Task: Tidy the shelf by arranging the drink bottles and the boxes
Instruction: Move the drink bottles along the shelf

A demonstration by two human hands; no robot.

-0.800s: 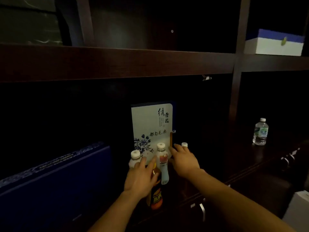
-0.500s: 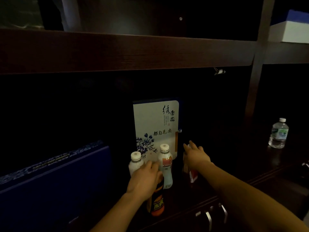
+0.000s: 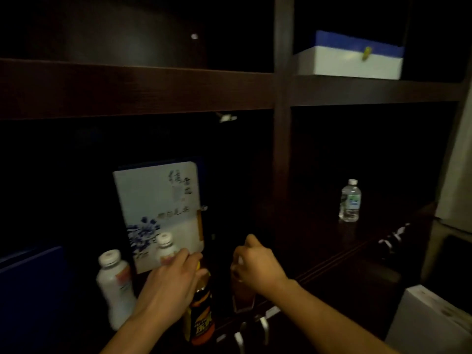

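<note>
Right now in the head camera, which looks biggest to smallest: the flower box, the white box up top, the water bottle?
1. Flower box, though it stands nearer.
2. White box, not much smaller.
3. Water bottle, clearly smallest.

A dark wooden shelf (image 3: pixel 143 88) unit with an upright post splits into compartments. On the lower left board a white box with blue flowers (image 3: pixel 158 213) stands upright at the back, with a dark blue box (image 3: pixel 28 290) to its left. In front stand two white bottles (image 3: pixel 115 287), one nearer and one just before the flowered box, and a dark bottle with an orange label (image 3: pixel 200 320) at the front edge. In the lower right compartment a clear water bottle (image 3: pixel 350 201) stands alone. On the upper right board rests a white box with a blue lid (image 3: pixel 350 61).
</note>
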